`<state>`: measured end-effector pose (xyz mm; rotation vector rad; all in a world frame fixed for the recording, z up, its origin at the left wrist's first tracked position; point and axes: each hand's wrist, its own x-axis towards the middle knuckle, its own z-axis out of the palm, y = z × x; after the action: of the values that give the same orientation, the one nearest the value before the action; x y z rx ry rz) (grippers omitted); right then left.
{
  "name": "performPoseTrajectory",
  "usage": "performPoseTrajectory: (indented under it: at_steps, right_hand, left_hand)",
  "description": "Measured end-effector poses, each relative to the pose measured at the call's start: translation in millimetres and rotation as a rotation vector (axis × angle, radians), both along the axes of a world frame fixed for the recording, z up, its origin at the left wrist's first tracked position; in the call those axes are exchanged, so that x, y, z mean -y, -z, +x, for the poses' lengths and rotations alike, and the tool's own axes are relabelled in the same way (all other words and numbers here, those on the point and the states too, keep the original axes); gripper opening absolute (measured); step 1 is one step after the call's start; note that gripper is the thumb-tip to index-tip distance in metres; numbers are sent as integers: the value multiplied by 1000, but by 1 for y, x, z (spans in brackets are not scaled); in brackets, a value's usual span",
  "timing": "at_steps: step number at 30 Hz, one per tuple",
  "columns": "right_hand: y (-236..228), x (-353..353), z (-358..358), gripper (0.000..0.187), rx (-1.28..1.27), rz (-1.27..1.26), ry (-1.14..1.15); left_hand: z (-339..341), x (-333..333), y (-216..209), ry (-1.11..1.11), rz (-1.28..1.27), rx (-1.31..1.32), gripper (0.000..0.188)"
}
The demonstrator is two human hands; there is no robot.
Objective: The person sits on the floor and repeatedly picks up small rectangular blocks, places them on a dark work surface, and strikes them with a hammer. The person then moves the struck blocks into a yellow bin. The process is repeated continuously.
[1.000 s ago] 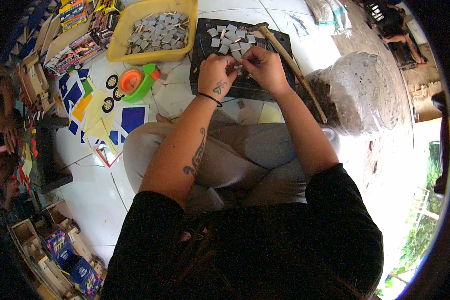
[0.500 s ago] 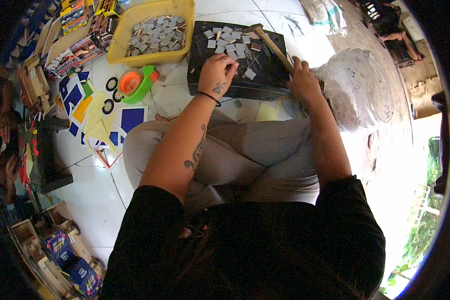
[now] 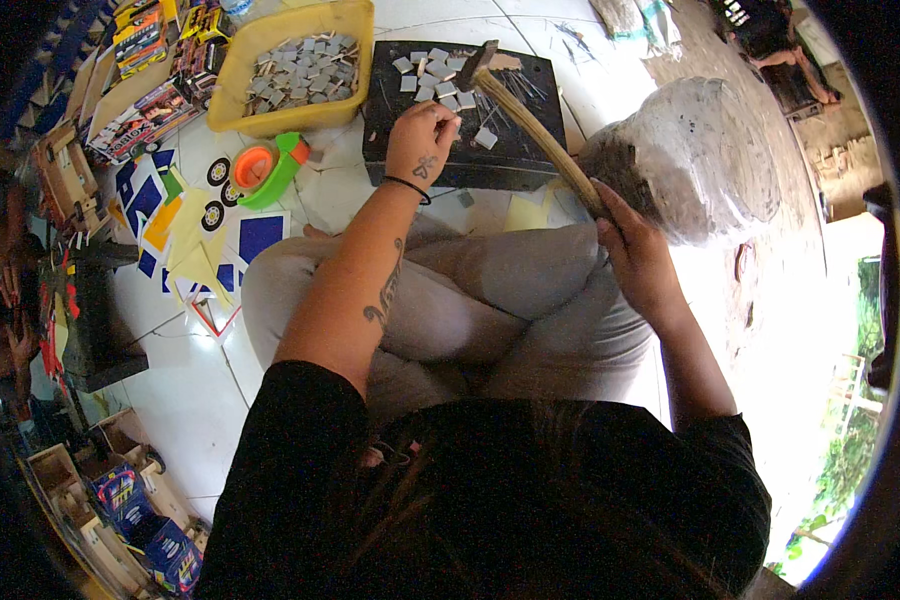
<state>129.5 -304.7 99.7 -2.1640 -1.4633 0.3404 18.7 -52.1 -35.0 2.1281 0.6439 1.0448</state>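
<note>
My left grip [image 3: 422, 142] is curled inward, pinched; its tattooed forearm [image 3: 335, 295] runs back from it. To its right and nearer my torso [image 3: 530, 490], my right grip [image 3: 625, 232] is wrapped closed, its forearm [image 3: 697, 368] angling back. My crossed legs [image 3: 450, 320] lie between the left grip and torso.

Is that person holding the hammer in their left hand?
No, the right hand holds the hammer, and the left hand does not touch it.

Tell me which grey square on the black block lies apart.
The grey square right of the left hand, closest to the front edge of the block; the others bunch farther back.
</note>
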Motion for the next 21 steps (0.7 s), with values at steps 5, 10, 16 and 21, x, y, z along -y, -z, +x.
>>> performPoseTrajectory:
  at_steps: [5, 10, 16, 21]
  right_hand:
    - [5, 8, -20, 43, 57, -13, 38]
    - [7, 8, -20, 49, 123, -152, 48]
    - [0, 6, -23, 42, 92, -90, 80]
    - [-2, 5, -22, 46, 115, 20, 38]
  left_hand:
    - [-1, -2, 2, -14, 63, -45, 13]
    - [0, -1, 3, -18, 89, -13, 12]
    - [0, -1, 4, -7, 1, -58, 12]
    - [-1, -1, 4, -15, 55, -70, 12]
